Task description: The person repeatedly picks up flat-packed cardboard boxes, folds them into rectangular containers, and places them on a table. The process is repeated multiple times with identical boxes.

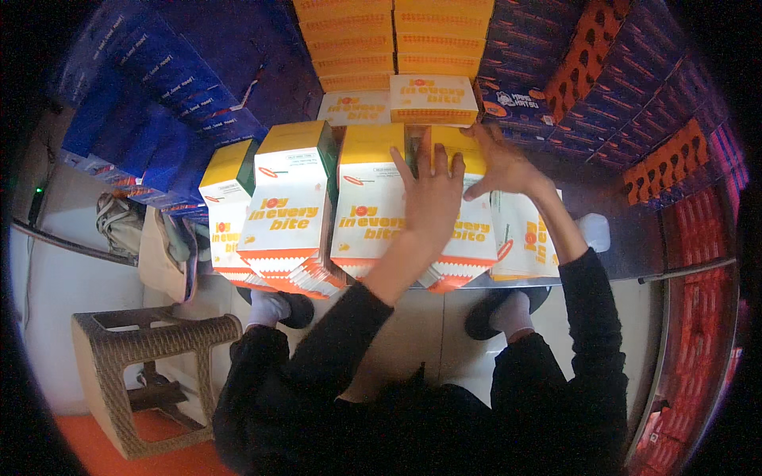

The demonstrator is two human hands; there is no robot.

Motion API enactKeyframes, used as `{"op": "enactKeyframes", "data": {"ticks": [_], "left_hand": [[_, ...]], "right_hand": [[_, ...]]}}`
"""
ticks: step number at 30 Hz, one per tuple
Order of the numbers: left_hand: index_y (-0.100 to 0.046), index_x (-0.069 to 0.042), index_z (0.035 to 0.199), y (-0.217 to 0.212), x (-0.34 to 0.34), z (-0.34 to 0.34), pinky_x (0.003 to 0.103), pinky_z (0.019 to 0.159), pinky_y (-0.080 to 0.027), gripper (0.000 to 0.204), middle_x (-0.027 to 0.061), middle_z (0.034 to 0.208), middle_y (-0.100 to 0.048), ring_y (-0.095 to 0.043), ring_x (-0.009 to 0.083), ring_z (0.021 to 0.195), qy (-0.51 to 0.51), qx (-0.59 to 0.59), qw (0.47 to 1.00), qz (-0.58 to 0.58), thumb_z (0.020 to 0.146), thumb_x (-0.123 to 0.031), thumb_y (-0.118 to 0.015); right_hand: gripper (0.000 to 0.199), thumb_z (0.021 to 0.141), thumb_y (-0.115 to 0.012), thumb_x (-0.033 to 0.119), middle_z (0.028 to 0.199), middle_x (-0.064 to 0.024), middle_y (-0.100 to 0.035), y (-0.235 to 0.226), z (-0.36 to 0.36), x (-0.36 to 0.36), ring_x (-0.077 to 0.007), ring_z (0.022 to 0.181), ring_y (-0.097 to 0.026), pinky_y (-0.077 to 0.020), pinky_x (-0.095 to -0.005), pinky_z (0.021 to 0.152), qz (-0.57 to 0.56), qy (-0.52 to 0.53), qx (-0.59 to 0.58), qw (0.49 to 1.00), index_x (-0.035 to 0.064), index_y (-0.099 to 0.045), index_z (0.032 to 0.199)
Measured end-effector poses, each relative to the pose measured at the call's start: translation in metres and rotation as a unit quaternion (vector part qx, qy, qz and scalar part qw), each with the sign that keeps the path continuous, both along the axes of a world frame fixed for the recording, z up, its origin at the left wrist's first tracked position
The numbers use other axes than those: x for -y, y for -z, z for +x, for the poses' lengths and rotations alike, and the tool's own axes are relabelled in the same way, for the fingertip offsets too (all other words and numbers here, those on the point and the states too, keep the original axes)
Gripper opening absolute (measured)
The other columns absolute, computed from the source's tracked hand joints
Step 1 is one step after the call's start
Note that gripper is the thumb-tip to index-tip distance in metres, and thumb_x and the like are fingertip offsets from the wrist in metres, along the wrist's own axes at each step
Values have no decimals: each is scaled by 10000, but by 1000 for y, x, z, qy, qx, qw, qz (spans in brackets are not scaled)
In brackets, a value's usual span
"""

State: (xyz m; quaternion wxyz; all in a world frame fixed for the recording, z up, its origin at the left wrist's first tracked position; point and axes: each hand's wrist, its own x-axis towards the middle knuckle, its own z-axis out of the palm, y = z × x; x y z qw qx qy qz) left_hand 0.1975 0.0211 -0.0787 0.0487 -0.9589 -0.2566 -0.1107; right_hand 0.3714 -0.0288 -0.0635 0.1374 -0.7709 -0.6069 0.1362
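Note:
Several stacks of flat, unfolded cartons in white, yellow and orange stand side by side on the dark table. My left hand (436,186) lies over a right-hand stack of flat cartons (470,230), its fingers spread toward the yellow end flaps. Arched over the far right corner of that same stack is my right hand (508,163), fingers and thumb apart. Left of it stand another carton stack (361,206), a tall one (287,198) and a smaller one (228,210). Partly behind my right wrist lies a turned carton stack (520,238).
Yellow boxes (349,40) are piled at the back, with a white-topped box (432,99) in front. Blue boxes (151,151) rise at left, dark patterned boxes (603,103) at right. A white object (594,232) sits right of my forearm. A woven stool (155,325) stands lower left.

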Motion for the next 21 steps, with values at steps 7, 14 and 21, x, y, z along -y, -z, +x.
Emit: {"op": "enactKeyframes", "data": {"ticks": [7, 14, 21], "left_hand": [[-384, -121, 1391, 25, 23, -20, 746, 1024, -61, 530, 170, 1448, -323, -327, 397, 1312, -1, 79, 997, -24, 880, -204, -499], [-318, -222, 1432, 28, 35, -30, 794, 964, -86, 753, 77, 1494, -265, -162, 359, 1395, -42, 44, 998, -6, 780, -355, -670], [-282, -301, 1437, 34, 31, -41, 832, 905, -125, 705, 37, 1528, -153, -182, 393, 1372, -24, 107, 983, -150, 827, -299, -636]], "right_hand": [[1090, 500, -843, 351, 1333, -295, -325, 20, -19, 22, -469, 1260, -348, -346, -494, 1023, 58, 4, 19, 998, 54, -266, 1376], [1131, 498, -843, 374, 1389, -289, -280, 10, -28, 27, -457, 1298, -312, -315, -497, 1054, 6, -4, 51, 999, 73, -233, 1402], [1114, 495, -858, 337, 1422, -232, -263, -8, -55, 31, -461, 1325, -265, -258, -584, 1057, -7, 38, 137, 990, 162, -254, 1416]]}}
